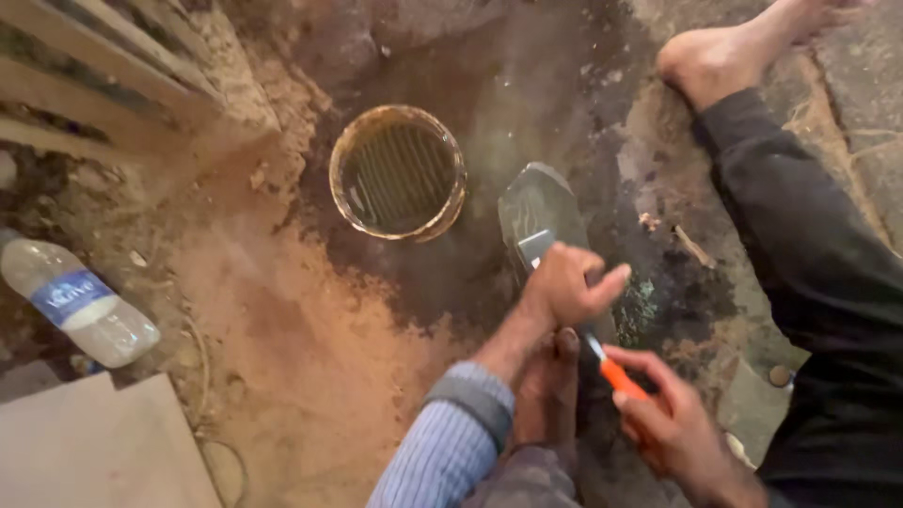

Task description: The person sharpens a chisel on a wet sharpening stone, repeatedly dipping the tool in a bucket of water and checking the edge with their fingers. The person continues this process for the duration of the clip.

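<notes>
At the far left a clear plastic bottle (78, 304) with a blue label lies on its side on the dirt floor (301, 348), just above a pale flat slab (94, 452) in the lower corner. Further right, a round bucket (398, 171) holding dark water stands on the wet, darkened part of the ground. Right of the bucket a flat grey stone (536, 202) lies lengthwise on the floor, its surface wet.

The left hand (567, 284), coming out of a blue striped sleeve (451, 442), rests on the stone; its fingers are curled and press down on the metal blade (534, 248) of a tool, thumb stretched out to the right. A bare foot (548, 390) sits just below this hand, at the stone's near end. The right hand (670, 414) is wrapped around the tool's orange handle (621, 378), fingers closed on it. At the right edge a leg in dark trousers (800, 245) stretches up to another bare foot (724, 52) near the top.
</notes>
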`<move>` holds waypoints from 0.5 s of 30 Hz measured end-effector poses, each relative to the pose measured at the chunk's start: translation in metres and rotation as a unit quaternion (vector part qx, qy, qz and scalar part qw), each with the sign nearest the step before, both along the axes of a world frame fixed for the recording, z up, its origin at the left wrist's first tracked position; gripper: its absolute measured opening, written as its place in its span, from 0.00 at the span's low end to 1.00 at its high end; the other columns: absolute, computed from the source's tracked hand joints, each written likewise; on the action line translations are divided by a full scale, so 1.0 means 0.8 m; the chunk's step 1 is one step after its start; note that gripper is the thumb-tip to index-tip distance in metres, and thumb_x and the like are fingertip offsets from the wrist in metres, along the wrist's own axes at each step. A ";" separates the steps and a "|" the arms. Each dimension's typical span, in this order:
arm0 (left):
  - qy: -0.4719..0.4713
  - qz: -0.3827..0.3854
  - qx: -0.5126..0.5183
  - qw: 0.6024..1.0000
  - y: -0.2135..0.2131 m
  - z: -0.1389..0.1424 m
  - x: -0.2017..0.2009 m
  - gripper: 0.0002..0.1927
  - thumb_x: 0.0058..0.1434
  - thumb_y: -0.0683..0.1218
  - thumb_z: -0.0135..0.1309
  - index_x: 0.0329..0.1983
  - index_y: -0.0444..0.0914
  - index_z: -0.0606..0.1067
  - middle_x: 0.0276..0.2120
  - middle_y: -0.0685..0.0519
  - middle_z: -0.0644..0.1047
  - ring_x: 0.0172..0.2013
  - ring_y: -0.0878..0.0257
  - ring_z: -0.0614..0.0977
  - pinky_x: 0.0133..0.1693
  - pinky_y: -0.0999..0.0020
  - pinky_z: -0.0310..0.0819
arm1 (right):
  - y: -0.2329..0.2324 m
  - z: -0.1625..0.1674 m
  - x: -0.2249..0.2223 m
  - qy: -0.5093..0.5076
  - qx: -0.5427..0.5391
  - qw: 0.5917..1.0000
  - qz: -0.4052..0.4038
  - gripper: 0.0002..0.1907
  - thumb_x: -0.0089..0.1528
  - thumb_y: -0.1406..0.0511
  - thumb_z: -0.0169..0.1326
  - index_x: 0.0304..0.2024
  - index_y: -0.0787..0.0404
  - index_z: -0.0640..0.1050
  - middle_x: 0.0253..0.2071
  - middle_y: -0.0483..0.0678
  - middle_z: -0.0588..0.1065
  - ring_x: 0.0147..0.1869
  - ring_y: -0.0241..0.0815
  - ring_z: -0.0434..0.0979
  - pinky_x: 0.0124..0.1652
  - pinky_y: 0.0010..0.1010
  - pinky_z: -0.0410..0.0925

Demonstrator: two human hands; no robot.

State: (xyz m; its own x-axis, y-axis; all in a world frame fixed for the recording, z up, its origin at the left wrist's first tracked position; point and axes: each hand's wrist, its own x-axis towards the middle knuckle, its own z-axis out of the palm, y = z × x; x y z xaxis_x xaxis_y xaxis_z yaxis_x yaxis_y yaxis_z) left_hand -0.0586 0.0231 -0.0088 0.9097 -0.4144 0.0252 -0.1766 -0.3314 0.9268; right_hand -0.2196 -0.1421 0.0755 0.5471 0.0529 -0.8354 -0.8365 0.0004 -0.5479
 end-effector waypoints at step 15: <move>0.006 -0.001 -0.044 0.999 -0.001 -0.003 -0.030 0.26 0.61 0.56 0.58 0.14 0.35 0.70 0.14 0.41 0.69 0.14 0.51 0.70 0.21 0.58 0.63 | 0.001 0.010 -0.013 -0.024 0.034 0.999 -0.003 0.30 0.58 0.67 0.55 0.64 0.48 0.71 0.18 0.41 0.65 0.16 0.32 0.60 0.17 0.27 0.55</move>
State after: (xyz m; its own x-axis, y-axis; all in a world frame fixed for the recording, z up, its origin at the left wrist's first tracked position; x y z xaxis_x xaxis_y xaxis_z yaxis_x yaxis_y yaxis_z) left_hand -0.0824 0.0226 -0.0110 0.9095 -0.4126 0.0513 -0.1667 -0.2488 0.9541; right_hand -0.2302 -0.1410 0.0838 0.5864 0.1052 -0.8032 -0.8096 0.0446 -0.5852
